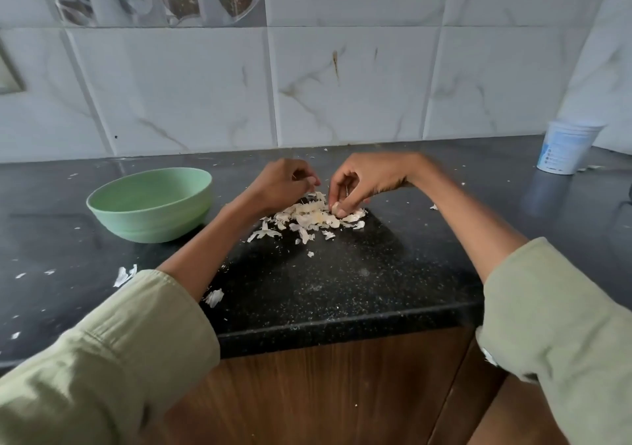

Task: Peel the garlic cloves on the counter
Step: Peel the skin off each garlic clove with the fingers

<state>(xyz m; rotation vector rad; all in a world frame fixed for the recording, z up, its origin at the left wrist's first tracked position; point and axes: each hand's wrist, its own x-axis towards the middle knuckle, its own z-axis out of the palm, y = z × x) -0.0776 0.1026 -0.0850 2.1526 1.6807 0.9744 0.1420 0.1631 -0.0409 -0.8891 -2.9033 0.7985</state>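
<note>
Over the middle of the dark speckled desk (pixel 342 290), in the one head view you have, both of your hands work above a heap of papery garlic skins (pixel 309 217). Your right hand (pixel 362 181) reaches down into the far right side of that heap, its fingers curled and pinching a pale garlic clove (pixel 337 208) that sits right at the heap's edge, touching the skins. Your left hand (pixel 284 182) hovers just beside it, fingers bent with the tips drawn together near the thumb; whether it pinches a scrap of skin or nothing at all is too small to tell. Judging by the size of the heap, and by the loose flakes scattered toward the near edge and off to the left of the desk, much peeling looks done already. The green bowl (pixel 150 201) stands to the left of the heap, well clear of your hands, and from this angle the inside shows only bare wall, so you cannot read how many peeled cloves it holds, if any. No whole unpeeled cloves stand out apart from the one under your right fingers, though some could lie buried among the skins. A white cup (pixel 566 147) stands far off at the right, by the tiled wall. My guess is that you are near the end.
</note>
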